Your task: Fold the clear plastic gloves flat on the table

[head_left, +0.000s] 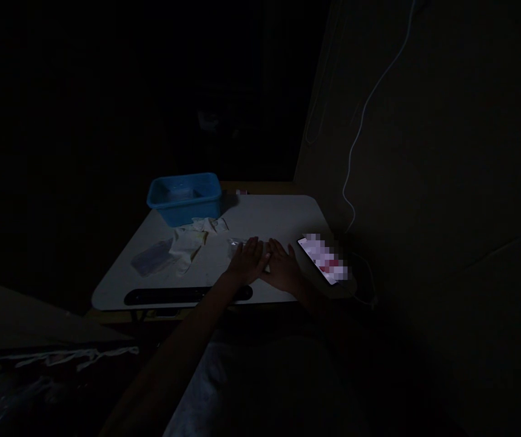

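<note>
The scene is very dark. My left hand (247, 262) and my right hand (284, 269) lie flat side by side, palms down, on a small white table (269, 215), fingers pointing away from me. Neither hand holds anything. A small pale item (235, 245) lies just beyond my left fingertips; what it is cannot be made out. A lit phone (322, 258) rests at the table's right edge, close to my right hand.
A blue plastic tub (184, 195) stands at the table's far left corner. Crumpled white cloths or wrappers (188, 243) and a clear bag (151, 258) lie in front of it. A white cable (364, 109) hangs down the wall on the right. A black strip (173, 295) lines the near edge.
</note>
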Available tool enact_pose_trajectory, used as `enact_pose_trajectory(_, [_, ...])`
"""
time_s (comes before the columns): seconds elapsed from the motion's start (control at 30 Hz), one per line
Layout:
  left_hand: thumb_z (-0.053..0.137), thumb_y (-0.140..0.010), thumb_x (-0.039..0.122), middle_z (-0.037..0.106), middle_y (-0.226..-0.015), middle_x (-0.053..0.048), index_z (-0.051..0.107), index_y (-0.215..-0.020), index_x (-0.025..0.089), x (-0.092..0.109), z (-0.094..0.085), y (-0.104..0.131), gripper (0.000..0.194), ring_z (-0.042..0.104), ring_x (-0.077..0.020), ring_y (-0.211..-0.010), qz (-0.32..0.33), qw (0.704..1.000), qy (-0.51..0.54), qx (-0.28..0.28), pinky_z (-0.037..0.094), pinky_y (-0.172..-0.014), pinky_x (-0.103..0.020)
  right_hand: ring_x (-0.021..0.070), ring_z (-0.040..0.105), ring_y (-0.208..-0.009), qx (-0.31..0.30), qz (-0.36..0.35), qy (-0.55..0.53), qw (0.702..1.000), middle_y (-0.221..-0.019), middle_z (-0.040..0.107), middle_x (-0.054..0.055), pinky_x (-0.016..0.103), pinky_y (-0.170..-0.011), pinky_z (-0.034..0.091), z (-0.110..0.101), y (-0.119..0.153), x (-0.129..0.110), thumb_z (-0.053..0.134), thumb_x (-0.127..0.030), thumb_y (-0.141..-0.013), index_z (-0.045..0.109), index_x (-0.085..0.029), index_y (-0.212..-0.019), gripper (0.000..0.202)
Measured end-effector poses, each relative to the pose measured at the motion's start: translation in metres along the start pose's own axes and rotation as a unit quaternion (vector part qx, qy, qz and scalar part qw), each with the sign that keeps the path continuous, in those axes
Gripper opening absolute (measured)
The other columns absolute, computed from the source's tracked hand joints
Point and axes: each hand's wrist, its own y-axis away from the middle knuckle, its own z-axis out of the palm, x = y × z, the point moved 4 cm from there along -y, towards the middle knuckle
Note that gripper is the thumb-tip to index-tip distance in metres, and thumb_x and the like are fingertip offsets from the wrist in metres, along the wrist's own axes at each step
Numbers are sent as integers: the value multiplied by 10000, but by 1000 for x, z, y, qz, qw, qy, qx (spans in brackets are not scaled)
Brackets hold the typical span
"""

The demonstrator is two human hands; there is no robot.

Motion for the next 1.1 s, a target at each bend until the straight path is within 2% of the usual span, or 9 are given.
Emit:
enact_pose_trajectory(0.23, [137,-908,348,224,-1456,-113,261,-1374,114,-36,-8,15,536,175,-209,-1349,-50,998,-31,13,191,-1066,-455,277,199,-1332,10,0,15,1000,-1434,250,191,512,-1051,129,5,-1,2,296,-658,-798,297,-62,-1357,817])
enact_pose_trajectory(0.37, [153,-902,334,235,-1451,-124,263,-1369,98,-47,-7,20,535,195,-216,-1344,-65,996,-51,38,188,-1056,-484,270,206,-1330,15,-1,19,1000,-1433,254,189,514,-1053,128,7,-1,3,288,-664,-798,293,-55,-1356,826])
enact_pose_trajectory(0.67, [167,-888,403,247,-1439,-165,268,-1364,55,-49,-4,23,598,229,-251,-1331,-116,990,-53,67,197,-1048,-485,272,213,-1326,25,-8,28,999,-1422,281,192,504,-1049,147,5,0,3,294,-651,-805,316,-49,-1345,810])
enact_pose_trajectory(1.1, [176,-885,401,255,-1434,-167,266,-1362,42,-47,-6,24,603,222,-255,-1333,-119,990,-46,64,205,-1046,-501,269,229,-1323,20,-2,27,999,-1427,271,186,515,-1049,147,6,-1,4,294,-652,-807,307,-58,-1350,805])
